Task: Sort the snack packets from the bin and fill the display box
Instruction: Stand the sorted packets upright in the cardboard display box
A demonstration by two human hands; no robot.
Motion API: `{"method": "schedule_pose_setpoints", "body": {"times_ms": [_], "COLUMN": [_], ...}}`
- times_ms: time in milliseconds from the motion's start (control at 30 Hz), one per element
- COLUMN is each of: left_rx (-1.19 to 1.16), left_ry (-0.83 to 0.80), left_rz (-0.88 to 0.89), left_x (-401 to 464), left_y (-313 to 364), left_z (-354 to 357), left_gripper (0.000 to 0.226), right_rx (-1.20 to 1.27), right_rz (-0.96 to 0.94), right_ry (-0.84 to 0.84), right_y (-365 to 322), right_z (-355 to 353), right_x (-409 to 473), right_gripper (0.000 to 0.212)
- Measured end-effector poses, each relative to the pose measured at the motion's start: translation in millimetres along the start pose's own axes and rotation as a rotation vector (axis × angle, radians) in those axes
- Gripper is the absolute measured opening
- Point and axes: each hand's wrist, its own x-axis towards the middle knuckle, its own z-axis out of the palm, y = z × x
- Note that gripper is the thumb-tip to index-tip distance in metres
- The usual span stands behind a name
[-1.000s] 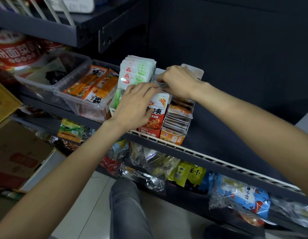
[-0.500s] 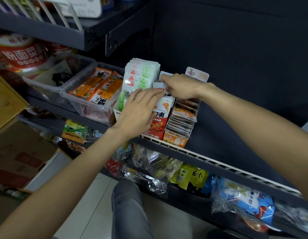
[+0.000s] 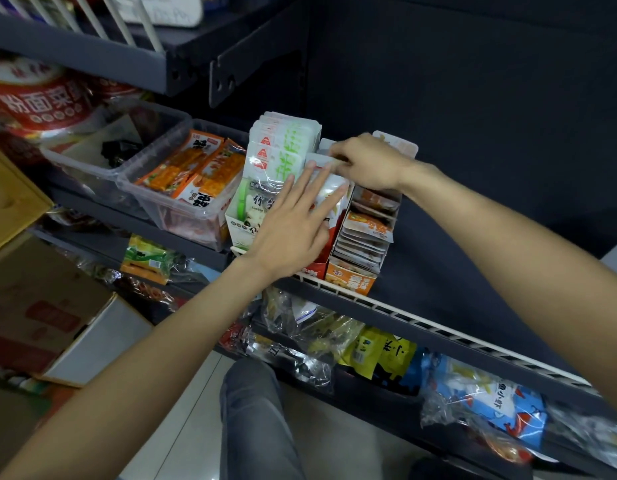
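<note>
Your left hand [image 3: 293,226]: fingers spread flat on white-and-red foil snack packets [image 3: 329,199] in red cardboard display box [image 3: 317,268]; right hand [image 3: 366,161], at 1 o'clock, pinches one packet's top

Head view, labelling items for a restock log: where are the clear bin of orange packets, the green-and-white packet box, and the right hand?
clear bin [image 3: 141,197], head view, front left rim.
green-and-white packet box [image 3: 243,227], head view, front panel.
right hand [image 3: 367,162], head view, back of hand.

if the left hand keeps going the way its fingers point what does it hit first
Probably the right hand: the left hand lies flat on the red display box's packets, fingers aimed up-right toward it. Depth is unclear.
</note>
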Motion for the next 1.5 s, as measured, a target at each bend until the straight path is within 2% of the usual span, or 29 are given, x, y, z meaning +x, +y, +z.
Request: {"method": "schedule_pose_setpoints", "body": {"times_ms": [133,200,367,433,533,633,700,833,900,967,1067,1233,1367,1500], "left_rx": [0.005,-0.006,-0.032,0.022,0.055,0.114,0.182,0.305,0.344,0.338,0.274,0.294,0.253,0.166], "left_ry": [-0.044,-0.084,-0.239,-0.198,-0.03,0.06,0.05,-0.032,-0.071,-0.095,-0.087,-0.112,-0.108,-0.115], "left_rz": [-0.038,-0.052,-0.031,-0.054,-0.118,-0.123,-0.147,-0.276,-0.305,-0.276,-0.204,-0.152,-0.123,-0.173], "left_x": [13.2,17.6,28.1,26.0,14.5,7.2,6.9,14.3,21.7,27.2,26.4,23.4,27.9,41.8], "left_y": [5.0,5.2,-1.9,-0.4,6.1,8.4,8.3,10.7,10.9,10.8,8.2,2.7,9.6,13.0], "left_z": [15.4,20.6,13.8,8.1,0.2,-1.1,-1.8,-3.7,-4.4,-3.3,-1.7,-0.1,5.5,11.1], "left_gripper": [0.064,0.066,0.063,0.064,0.065,0.058,0.057,0.071,0.075,0.078,0.075,0.074,0.071,0.068], "right_rx": [-0.081,-0.129,-0.388,-0.423,-0.49,-0.397,-0.37,-0.456,-0.44,-0.373,-0.207,-0.374,-0.339,-0.354], "right_rz": [-0.019,-0.063,-0.143,-0.133,-0.13,-0.067,-0.005,0.095,0.085,0.058,0.113,0.095,0.041,0.012], "right_ry": [0.322,0.405,0.295,0.313,0.305,0.376,0.391,0.32,0.292,0.288,0.363,0.385,0.458,0.456], "right_y": [6.0,12.9,25.8,28.3,26.0,20.4,17.3,17.5,17.9,19.6,22.1,17.5,14.1,21.0], "right_z": [-10.2,-9.9,8.3,9.0,10.5,9.8,7.0,3.0,2.9,5.2,10.4,9.0,2.5,7.7], "right_x": [-11.8,-17.1,-23.1,-22.6,-18.8,-15.6,-12.1,-9.2,-9.5,-8.1,-5.4,-9.0,-15.4,-23.3], "right_gripper": [0.022,0.022,0.03,0.031,0.028,0.016,0.013,0.03,0.029,0.021,0.01,0.018,0.019,0.024]}}
